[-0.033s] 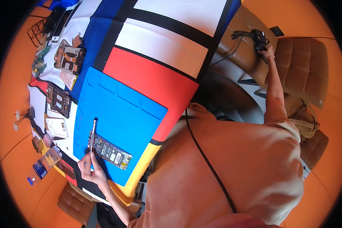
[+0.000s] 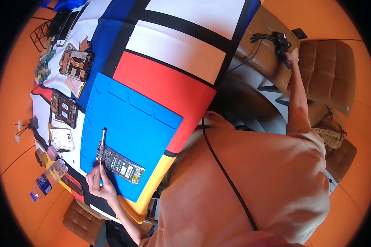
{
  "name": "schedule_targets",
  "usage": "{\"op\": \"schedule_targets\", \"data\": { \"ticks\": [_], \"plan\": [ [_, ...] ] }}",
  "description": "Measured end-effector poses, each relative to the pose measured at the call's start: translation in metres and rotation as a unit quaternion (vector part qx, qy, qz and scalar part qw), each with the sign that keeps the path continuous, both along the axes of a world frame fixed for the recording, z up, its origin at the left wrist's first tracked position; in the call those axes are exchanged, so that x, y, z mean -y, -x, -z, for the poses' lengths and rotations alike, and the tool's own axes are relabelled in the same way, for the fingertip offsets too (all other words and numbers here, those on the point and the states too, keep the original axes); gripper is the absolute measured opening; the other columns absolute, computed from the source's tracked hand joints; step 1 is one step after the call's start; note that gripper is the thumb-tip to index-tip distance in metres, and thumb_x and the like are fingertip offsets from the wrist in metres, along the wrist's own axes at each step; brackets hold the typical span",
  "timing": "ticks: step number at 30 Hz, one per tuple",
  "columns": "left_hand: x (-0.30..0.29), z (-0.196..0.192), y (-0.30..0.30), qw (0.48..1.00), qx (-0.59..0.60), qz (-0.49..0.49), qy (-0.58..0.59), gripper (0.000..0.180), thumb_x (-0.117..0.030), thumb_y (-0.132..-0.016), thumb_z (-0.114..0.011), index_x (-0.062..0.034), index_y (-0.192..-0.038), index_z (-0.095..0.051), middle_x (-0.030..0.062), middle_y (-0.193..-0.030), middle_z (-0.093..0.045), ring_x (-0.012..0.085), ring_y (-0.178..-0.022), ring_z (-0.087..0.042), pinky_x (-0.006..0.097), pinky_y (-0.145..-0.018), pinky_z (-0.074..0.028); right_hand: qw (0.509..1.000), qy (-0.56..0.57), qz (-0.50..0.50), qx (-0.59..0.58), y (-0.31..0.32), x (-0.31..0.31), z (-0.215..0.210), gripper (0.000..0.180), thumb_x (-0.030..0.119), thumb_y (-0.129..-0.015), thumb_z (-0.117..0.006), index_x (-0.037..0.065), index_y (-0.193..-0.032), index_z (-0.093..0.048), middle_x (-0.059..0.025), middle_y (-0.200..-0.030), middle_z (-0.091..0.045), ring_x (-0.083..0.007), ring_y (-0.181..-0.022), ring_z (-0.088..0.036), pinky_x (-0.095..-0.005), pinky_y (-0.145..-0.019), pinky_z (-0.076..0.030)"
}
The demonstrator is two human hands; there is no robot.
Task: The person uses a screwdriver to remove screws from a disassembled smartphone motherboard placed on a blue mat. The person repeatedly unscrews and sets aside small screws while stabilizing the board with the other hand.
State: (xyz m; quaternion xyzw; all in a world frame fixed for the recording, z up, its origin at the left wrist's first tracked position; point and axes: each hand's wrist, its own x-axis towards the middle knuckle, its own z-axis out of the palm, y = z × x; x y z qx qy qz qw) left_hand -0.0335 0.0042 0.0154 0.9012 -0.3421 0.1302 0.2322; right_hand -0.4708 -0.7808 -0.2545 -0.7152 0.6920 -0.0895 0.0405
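Observation:
At the lower left, my left hand [image 2: 101,185] pinches the near end of a slim silver pen-shaped tool [image 2: 103,136]. The tool lies across one end of an opened phone [image 2: 123,166], whose battery and circuit parts show. Under the phone is a blue work mat [image 2: 127,111]. Far to the upper right, my right arm is stretched out. My right hand [image 2: 292,55] is closed on a black block [image 2: 281,50], like a power strip, with several black cables in its end. That block is over a brown padded chair [image 2: 261,31]. The tool's pinched tip is partly hidden by my fingers.
Left of the mat lie opened device frames [image 2: 75,65] [image 2: 64,108], a white device [image 2: 62,138], green circuit boards [image 2: 44,68] and phones [image 2: 68,29]. A plastic bottle [image 2: 49,177] lies at the table's edge. A patterned cloth [image 2: 165,82] covers the table. A woven bag [image 2: 330,131] is by the chairs.
The black block in my right hand has turned slightly, its lower end now showing further down beside my hand. My left hand keeps its pinch on the silver tool.

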Motion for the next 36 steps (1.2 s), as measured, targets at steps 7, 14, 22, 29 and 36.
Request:
{"op": "schedule_targets", "data": {
  "ticks": [7,14,22,29,36],
  "plan": [
    [-0.006,0.004,-0.008,0.997,-0.074,0.024,0.023,0.007,0.001,-0.087,-0.071,0.0056,-0.091,-0.073,0.0093,-0.086,-0.071,0.0193,-0.077,-0.059,0.031,-0.076,-0.046,0.778,0.173,-0.258,0.545,-0.141,-0.102,-0.198,0.021,0.007,-0.096,-0.06,-0.001,-0.114,-0.065,-0.0092,-0.096,-0.073,-0.0159,-0.083,-0.069,-0.0269,-0.079,-0.054],
    [-0.002,0.002,-0.009,0.994,-0.071,0.056,0.06,0.008,0.003,-0.082,-0.074,0.0029,-0.09,-0.075,0.0097,-0.085,-0.072,0.0211,-0.077,-0.06,0.032,-0.073,-0.048,0.605,-0.053,-0.688,0.397,-0.322,-0.362,-0.299,0.024,0.018,-0.094,-0.063,0.01,-0.116,-0.067,-0.0073,-0.103,-0.071,-0.0192,-0.088,-0.069,-0.0298,-0.079,-0.055],
    [-0.006,0.001,-0.01,0.987,-0.119,0.032,0.106,0.011,0.0,-0.079,-0.076,-0.0019,-0.09,-0.077,0.0098,-0.084,-0.072,0.0221,-0.077,-0.064,0.03,-0.076,-0.05,0.443,-0.015,-0.884,0.148,-0.426,-0.5,-0.285,0.041,0.025,-0.082,-0.075,0.002,-0.113,-0.064,-0.0123,-0.116,-0.061,-0.0269,-0.11,-0.057,-0.0399,-0.093,-0.046],
    [-0.011,0.008,-0.017,0.972,-0.163,0.049,0.159,0.008,-0.003,-0.08,-0.076,-0.0025,-0.088,-0.078,0.0081,-0.084,-0.072,0.0191,-0.075,-0.062,0.031,-0.07,-0.05,0.427,-0.089,-0.894,0.106,-0.45,-0.509,-0.285,0.021,0.009,-0.083,-0.073,0.008,-0.103,-0.066,-0.0042,-0.101,-0.063,-0.0193,-0.094,-0.058,-0.0332,-0.082,-0.047],
    [-0.014,0.012,-0.023,0.957,-0.205,0.043,0.199,0.008,-0.004,-0.079,-0.076,-0.0036,-0.087,-0.079,0.0083,-0.085,-0.073,0.0198,-0.08,-0.068,0.032,-0.073,-0.052,0.396,-0.466,-0.732,0.3,-0.462,-0.538,-0.298,0.019,0.003,-0.093,-0.066,0.004,-0.112,-0.067,-0.0015,-0.084,-0.067,-0.0034,-0.059,-0.054,-0.0188,-0.05,-0.039]
  ]
}}
